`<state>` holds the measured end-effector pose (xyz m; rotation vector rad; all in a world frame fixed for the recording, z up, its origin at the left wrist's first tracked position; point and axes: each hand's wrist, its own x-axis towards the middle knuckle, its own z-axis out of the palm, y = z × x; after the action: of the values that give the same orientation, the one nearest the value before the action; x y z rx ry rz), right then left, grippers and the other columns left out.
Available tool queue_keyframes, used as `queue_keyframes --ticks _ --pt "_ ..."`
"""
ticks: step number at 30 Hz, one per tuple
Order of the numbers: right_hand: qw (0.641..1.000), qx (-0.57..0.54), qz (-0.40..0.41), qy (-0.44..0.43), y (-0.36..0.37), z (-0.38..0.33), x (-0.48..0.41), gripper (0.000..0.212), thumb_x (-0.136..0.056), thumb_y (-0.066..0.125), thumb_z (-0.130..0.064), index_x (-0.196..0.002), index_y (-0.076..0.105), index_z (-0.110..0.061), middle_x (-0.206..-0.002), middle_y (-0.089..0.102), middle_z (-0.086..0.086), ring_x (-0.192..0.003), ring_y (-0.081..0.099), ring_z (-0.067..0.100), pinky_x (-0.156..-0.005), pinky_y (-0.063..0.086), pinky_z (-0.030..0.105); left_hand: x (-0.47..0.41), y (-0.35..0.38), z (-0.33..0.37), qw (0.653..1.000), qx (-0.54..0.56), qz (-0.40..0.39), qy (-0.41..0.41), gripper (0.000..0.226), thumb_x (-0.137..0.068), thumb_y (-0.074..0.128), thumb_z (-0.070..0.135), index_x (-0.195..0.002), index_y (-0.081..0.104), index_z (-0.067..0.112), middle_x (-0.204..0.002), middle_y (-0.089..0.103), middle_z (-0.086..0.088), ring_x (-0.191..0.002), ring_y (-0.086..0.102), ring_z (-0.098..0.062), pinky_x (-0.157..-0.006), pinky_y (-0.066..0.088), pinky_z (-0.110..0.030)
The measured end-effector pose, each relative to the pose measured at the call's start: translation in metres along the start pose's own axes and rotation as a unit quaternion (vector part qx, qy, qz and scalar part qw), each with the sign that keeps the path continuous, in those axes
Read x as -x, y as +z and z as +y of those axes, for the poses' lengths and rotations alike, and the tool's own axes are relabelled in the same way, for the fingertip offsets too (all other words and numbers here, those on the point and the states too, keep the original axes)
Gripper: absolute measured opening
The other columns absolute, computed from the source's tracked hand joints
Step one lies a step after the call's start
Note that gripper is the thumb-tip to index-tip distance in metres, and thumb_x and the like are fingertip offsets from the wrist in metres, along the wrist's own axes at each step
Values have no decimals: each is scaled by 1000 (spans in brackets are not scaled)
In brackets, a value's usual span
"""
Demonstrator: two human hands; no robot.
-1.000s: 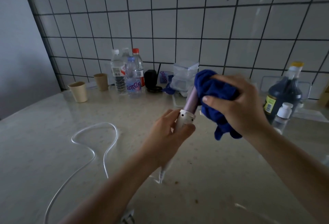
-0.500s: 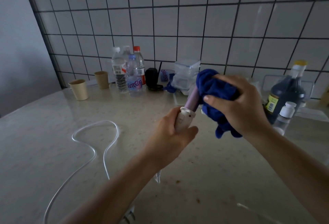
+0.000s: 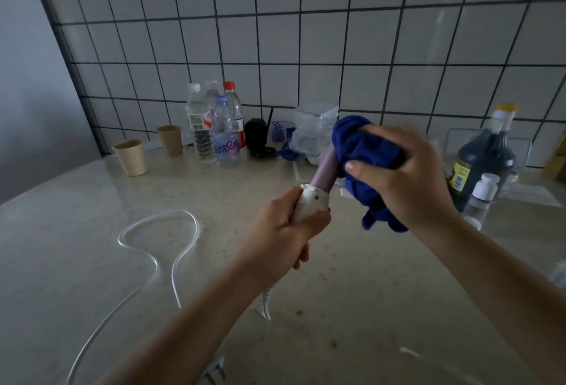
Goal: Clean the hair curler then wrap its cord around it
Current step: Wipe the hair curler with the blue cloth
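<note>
hair curler: lilac barrel, white handle, tilted above bench | left hand grips handle | right hand clutches blue cloth around barrel | white cord loops on bench | water bottle label script only partly legible

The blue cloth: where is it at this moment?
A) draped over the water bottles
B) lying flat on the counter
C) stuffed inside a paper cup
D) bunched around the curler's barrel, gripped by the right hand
D: the right hand grips the blue cloth bunched around the barrel of the hair curler, while the left hand holds the handle.
</note>
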<state>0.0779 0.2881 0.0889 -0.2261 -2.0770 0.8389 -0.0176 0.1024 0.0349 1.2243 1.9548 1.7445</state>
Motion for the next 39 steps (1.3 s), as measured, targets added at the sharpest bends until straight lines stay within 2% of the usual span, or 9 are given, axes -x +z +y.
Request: queue_keyframes --ticks 5,8,11,15,21,24,31,35,39 --pt "987 -11 -162 13 27 -4 26 51 -79 85 -35 -126 67 -41 -105 54 -19 -92 58 1 -82 52 26 -9 -13 -3 997 -26 16 -67 10 -99 65 21 -104 66 30 -85 71 -4 -52 64 -16 -40 49 -31" --pt "990 -9 -139 5 31 -1 26 53 -80 87 -30 -129 69 -39 -103 55 -18 -91 59 2 -80 51 21 -9 -16 -6 997 -34 15 -74 4 -92 63 36 -96 65 36 -66 67 -2 -43 55 -15 -38 42 -31" --pt "998 3 -68 5 25 1 16 55 -83 85 -34 -134 64 -35 -106 55 -18 -92 57 0 -77 46 15 -5 -13 -6 997 27 17 -65 25 -89 64 50 -108 55 36 -89 77 -1 -41 51 -13 -38 40 -27" --pt "1000 20 5 17 6 3 0 55 -84 84 -32 -135 66 -25 -118 63 -6 -105 63 8 -96 55 34 -5 -9 -6 999 7 -2 -36 20 -90 61 43 -106 59 31 -94 78 1 -48 59 -14 -41 46 -26" --pt "995 6 -95 16 23 -5 22 55 -83 86 -30 -134 65 -32 -110 54 -18 -97 56 -7 -80 48 17 -11 -14 -10 999 9 21 -47 21 -94 52 38 -86 70 29 -81 69 -13 -55 54 -20 -43 43 -35" --pt "992 2 -125 -8 39 -8 32 57 -82 87 -28 -135 66 -35 -109 53 -21 -100 55 -7 -81 50 18 -10 -18 -12 989 114 40 -85 18 -93 55 34 -100 59 18 -74 67 -4 -47 47 -14 -37 34 -29" --pt "999 18 27 14 3 3 -1 53 -84 86 -29 -134 66 -26 -116 60 -6 -102 58 -5 -84 43 13 -9 -5 -7 997 57 10 -45 24 -94 50 39 -102 59 19 -82 75 3 -57 62 -19 -42 47 -29" --pt "999 7 -40 35 14 3 13 54 -83 86 -30 -133 64 -30 -113 56 -14 -98 56 -6 -83 45 17 -10 -5 -10 997 -8 43 -64 27 -110 41 30 -98 65 25 -75 72 5 -55 60 -12 -41 47 -28" --pt "990 -32 -138 8 38 -6 36 57 -80 83 -38 -134 64 -37 -107 54 -25 -98 57 -6 -79 52 16 -9 -14 -9 981 125 59 -135 38 -112 34 29 -94 61 10 -67 64 -3 -46 49 -12 -36 35 -26"
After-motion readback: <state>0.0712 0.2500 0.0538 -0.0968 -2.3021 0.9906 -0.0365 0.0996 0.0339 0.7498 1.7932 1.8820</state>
